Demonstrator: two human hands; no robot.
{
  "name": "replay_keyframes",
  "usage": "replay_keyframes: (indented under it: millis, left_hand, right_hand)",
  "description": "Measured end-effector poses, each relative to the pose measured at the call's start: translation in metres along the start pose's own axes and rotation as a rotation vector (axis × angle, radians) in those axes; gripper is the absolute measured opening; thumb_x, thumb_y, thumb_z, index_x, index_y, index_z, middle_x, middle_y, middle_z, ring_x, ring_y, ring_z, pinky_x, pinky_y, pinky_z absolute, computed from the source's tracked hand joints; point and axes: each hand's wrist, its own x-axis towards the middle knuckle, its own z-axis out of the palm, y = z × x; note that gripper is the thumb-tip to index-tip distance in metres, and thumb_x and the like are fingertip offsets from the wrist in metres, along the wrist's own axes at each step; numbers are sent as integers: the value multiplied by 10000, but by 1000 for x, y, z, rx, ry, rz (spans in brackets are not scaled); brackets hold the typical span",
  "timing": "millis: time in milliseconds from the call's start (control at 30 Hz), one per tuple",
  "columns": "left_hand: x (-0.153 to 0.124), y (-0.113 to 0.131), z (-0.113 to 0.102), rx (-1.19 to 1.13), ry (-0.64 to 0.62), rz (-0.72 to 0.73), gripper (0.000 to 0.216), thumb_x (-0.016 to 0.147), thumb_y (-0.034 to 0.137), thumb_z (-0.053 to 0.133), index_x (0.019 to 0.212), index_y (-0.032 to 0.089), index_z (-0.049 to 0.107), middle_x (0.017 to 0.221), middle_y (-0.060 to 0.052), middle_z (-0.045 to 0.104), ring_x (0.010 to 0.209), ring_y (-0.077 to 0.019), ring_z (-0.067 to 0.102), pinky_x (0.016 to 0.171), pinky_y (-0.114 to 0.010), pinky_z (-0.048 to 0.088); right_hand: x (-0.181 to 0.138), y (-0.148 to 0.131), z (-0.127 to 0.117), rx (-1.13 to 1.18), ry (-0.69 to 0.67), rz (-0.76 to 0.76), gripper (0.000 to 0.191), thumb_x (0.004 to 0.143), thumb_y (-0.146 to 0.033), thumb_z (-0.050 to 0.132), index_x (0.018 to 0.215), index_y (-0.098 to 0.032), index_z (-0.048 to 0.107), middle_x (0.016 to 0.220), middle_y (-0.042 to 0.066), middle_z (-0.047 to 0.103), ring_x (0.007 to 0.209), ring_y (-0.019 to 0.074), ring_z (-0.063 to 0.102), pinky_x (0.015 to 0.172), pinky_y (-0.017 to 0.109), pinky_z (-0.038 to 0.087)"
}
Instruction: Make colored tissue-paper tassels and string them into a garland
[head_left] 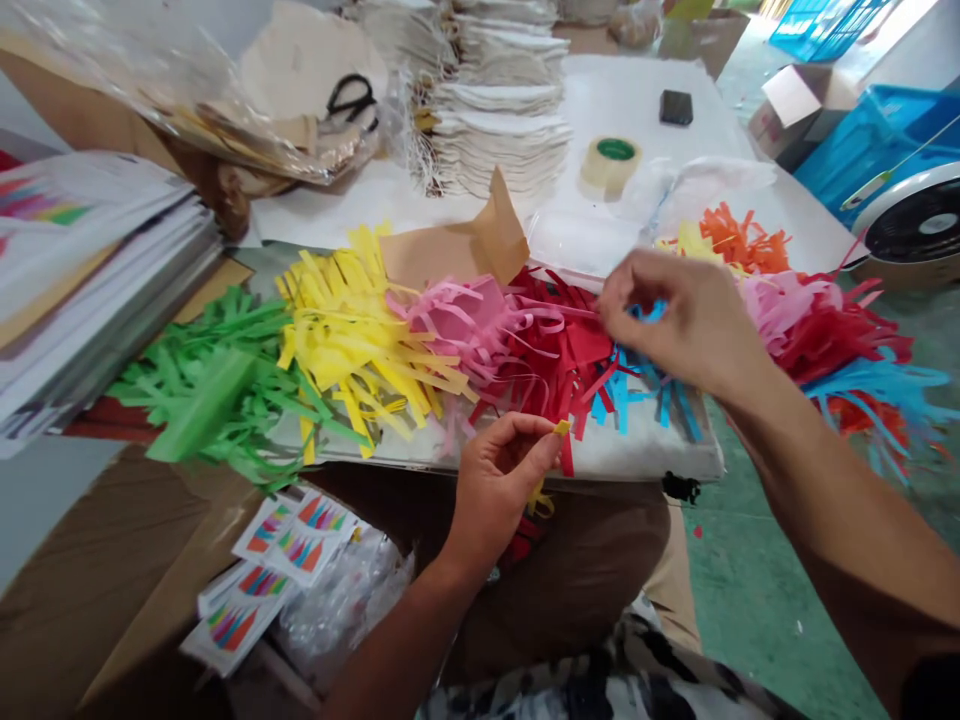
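Observation:
My left hand (504, 482) is closed in a pinch in front of the table edge, with a small yellow paper strip (562, 428) between thumb and forefinger. Higher and to the right, my right hand (679, 315) hovers over blue paper fringe (616, 388), its fingers pressed together; what they hold, if anything, is too small to make out. Fringed tissue paper lies in a row along the table: green (202, 385), yellow (352, 335), pink (476, 320) and red (570, 350) bunches. Yellow and red bits hang below my left hand, partly hidden by it.
Behind the fringe are folded brown paper (457, 240), stacked white bundles (495, 130), a tape roll (611, 165) and black-handled scissors (351, 100). More tassels (817, 320) hang at the right edge. Printed cards (259, 575) lie lower left, and blue crates (877, 150) stand right.

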Motion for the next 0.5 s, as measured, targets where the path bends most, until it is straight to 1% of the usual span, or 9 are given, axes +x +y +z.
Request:
replay_keyframes:
  millis: [33, 67, 100, 167, 233, 367, 500]
  left_hand:
    - [-2, 1, 1, 31, 12, 29, 182, 880, 368, 842, 923, 207, 769, 801, 12, 730, 717, -102, 654, 690, -202, 513]
    - [-5, 2, 1, 65, 14, 55, 171, 893, 362, 830, 928, 208, 767, 806, 11, 724, 716, -103, 646, 683, -204, 508]
    - [-7, 3, 2, 99, 7, 79, 156, 908, 355, 815, 934, 209, 765, 815, 9, 720, 723, -105, 643, 686, -208, 506]
    - [-12, 3, 5, 171, -15, 134, 122, 935, 333, 787, 943, 214, 763, 853, 4, 716, 769, -115, 651, 716, -216, 511]
    - [-16, 2, 8, 243, -32, 202, 87, 952, 303, 768, 943, 217, 760, 896, -2, 714, 826, -124, 661, 755, -225, 514]
    - [-21, 1, 17, 348, -68, 343, 34, 957, 243, 757, 946, 210, 759, 932, -14, 720, 875, -136, 673, 803, -247, 522]
    - [-23, 2, 25, 414, -107, 426, 18, 952, 206, 756, 934, 206, 754, 923, -9, 732, 869, -129, 684, 808, -249, 526]
  right_hand:
    - [-23, -12, -3, 120, -65, -42, 113, 894, -187, 680, 790, -229, 689, 818, -5, 746, 708, 155, 664, 689, 320, 538]
    - [-44, -21, -5, 210, -151, -56, 78, 896, -199, 705, 842, -253, 720, 850, -17, 760, 711, 159, 678, 666, 319, 549]
    - [-63, -28, -6, 280, -202, -50, 79, 891, -189, 728, 881, -267, 739, 831, -30, 760, 682, 154, 678, 633, 309, 550]
    - [-92, -34, -7, 370, -232, -2, 100, 911, -191, 745, 931, -288, 760, 840, -41, 771, 694, 150, 704, 629, 295, 567]
    - [-109, -33, -7, 421, -203, 44, 96, 944, -210, 736, 952, -300, 768, 880, -41, 788, 759, 155, 740, 680, 293, 591]
    - [-128, -29, -9, 444, -101, 92, 115, 959, -207, 739, 1013, -302, 773, 942, -23, 797, 835, 160, 758, 746, 291, 606]
    - [-140, -29, -12, 415, -16, 77, 113, 941, -182, 765, 1009, -263, 725, 1029, 1, 797, 913, 156, 763, 817, 275, 608]
